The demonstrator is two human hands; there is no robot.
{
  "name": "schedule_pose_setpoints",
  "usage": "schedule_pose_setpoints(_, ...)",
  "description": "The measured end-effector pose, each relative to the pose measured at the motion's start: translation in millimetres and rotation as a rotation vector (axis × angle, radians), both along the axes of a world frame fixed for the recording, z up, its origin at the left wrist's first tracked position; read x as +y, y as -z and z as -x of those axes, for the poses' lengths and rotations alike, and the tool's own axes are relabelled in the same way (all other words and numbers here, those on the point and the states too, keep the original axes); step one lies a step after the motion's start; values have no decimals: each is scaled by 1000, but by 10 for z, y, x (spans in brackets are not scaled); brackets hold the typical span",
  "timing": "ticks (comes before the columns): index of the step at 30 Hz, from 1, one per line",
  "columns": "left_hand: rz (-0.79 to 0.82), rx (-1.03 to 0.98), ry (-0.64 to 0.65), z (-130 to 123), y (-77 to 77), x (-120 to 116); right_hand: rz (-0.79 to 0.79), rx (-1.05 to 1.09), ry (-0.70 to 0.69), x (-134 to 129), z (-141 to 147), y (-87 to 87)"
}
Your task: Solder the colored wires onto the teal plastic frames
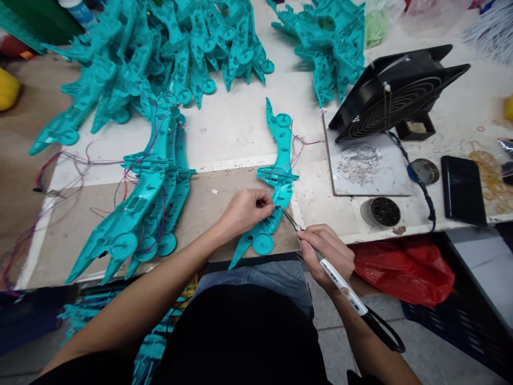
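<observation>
Holding one soldering iron point(340, 284) in right hand point(331, 248) at one turquoise plastic shell point(284, 193), centre.
Pinching with left hand point(245, 210), cannot tell what; with one black fan point(395, 93), upper right.

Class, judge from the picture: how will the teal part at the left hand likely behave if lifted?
The teal part would probably feel stiff, given its moulded-looking body. Its slender pointed tip may be fragile. The thin wires, bending loosely beside it, would likely flop.

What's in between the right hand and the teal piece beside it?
The metal end of the soldering iron; the head view shows it.
</observation>
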State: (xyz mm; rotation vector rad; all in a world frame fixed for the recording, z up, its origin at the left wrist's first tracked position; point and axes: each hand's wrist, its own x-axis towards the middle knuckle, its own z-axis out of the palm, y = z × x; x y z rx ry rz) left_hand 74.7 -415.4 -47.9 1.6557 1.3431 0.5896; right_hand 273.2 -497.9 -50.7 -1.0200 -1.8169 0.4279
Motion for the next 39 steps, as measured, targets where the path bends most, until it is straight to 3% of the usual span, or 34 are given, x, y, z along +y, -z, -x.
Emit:
schedule_pose_setpoints(11,-4,4,2,-4,18,7,-40,-55,-2,-13,-27,54)
schedule_pose_setpoints(32,-30,24,-30,-57,44,-20,-67,53,167,12,-127,47)
schedule_pose_setpoints(36,-39,64,-47,-50,38,-44,-41,98,214,13,-165,119)
schedule_pose_setpoints(39,-132,185,-81,-57,-3,-154,20,180,267,26,-194,212)
